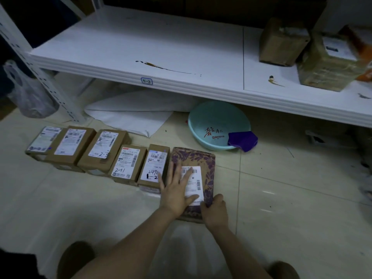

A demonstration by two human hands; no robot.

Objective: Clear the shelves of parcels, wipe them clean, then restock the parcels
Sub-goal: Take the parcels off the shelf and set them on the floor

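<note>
A purple-patterned parcel [203, 160] with a white label lies flat on the floor tiles at the right end of a row of several brown parcels [100, 150]. My left hand [177, 188] rests flat on its top, fingers spread over the label. My right hand [214, 210] grips the parcel's near right corner. The white shelf [141, 43] above is bare on its left part and shows brown stains [161, 67]. Two taped brown parcels [281, 43] [330, 63] stand on the shelf's right part.
A teal basin [213, 125] sits on the floor under the shelf with a purple cloth [242, 140] over its rim. White sheet material [132, 115] lies beside it. A plastic bag [28, 93] hangs by the shelf's left upright [40, 77].
</note>
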